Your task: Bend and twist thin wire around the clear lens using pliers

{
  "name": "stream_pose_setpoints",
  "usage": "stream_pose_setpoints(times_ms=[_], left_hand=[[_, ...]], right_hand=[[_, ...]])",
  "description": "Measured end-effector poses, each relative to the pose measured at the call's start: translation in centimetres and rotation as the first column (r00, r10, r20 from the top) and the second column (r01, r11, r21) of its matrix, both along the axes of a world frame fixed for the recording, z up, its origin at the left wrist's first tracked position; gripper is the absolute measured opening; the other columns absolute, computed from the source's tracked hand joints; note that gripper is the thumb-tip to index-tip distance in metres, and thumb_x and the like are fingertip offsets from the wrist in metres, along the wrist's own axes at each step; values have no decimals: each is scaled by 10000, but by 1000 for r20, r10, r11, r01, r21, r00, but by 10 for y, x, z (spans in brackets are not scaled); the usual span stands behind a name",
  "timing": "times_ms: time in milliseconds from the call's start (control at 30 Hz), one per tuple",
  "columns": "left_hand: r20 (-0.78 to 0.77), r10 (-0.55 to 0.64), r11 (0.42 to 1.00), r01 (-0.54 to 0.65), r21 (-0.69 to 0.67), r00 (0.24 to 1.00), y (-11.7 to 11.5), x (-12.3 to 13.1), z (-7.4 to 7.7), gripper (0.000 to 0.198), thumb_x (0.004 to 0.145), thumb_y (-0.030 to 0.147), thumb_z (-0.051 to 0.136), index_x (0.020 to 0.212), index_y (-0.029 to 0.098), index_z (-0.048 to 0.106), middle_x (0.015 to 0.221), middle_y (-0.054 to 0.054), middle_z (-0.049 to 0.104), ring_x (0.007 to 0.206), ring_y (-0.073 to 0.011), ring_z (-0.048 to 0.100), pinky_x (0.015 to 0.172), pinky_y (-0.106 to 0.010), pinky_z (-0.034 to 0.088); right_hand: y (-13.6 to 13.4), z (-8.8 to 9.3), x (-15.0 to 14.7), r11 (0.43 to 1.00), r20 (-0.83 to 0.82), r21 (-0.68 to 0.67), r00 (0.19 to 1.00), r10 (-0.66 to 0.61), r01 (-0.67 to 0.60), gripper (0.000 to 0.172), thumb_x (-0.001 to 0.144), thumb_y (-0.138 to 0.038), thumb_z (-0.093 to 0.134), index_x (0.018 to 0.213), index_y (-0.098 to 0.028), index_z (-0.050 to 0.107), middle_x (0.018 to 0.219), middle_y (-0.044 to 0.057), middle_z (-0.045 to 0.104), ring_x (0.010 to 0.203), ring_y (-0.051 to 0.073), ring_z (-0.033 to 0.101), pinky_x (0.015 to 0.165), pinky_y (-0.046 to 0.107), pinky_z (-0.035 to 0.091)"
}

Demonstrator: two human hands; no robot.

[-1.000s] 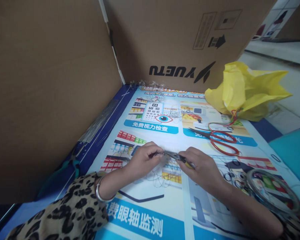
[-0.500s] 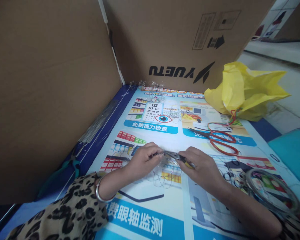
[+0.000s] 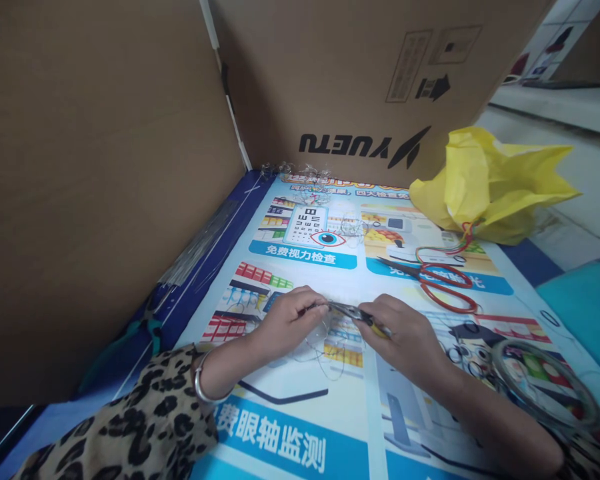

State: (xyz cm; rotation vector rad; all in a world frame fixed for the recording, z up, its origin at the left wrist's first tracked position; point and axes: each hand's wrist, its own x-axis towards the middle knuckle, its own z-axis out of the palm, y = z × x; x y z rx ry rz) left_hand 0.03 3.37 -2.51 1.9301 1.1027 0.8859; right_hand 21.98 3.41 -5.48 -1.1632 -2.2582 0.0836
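Observation:
My left hand (image 3: 287, 320) is pinched on a loop of thin wire (image 3: 325, 350) that hangs below my fingers over the printed poster (image 3: 310, 427). My right hand (image 3: 405, 333) is closed round small pliers (image 3: 353, 311) with a yellow handle. The jaws of the pliers point left and meet the wire at my left fingertips. A silver bangle sits on my left wrist, below a leopard-print sleeve.
Red-handled scissors (image 3: 443, 283) lie to the right, beside a yellow plastic bag (image 3: 495, 183). A coil of wire (image 3: 545, 387) lies at the lower right. Cardboard boxes (image 3: 370, 80) wall the left and back. Small wire pieces (image 3: 310, 193) lie near the back; green-handled pliers (image 3: 147, 327) at left.
The wire loops under my hands have shifted slightly. Both hands stay in nearly the same place.

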Motion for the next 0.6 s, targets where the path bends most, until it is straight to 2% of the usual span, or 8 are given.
stream_pose_setpoints(times_ms=[200,600], left_hand=[[25,53,997,-51,-62,998,-1,1,-2,133,808,161,485,847,140,610,794,-27,622,750,-125,562,695,-227,417],[27,27,999,-26,-29,999,0,1,-2,139,818,173,477,768,152,605,745,-10,595,739,-119,546,694,-214,406]], right_hand=[[0,-1,0,1000,-2,19,1000,-1,1,159,807,-273,543,906,-176,622,745,39,598,709,154,573,625,258,449],[0,1,-1,1000,13,-22,1000,-16,17,161,817,-286,516,892,-194,624,737,31,599,707,149,578,623,249,445]])
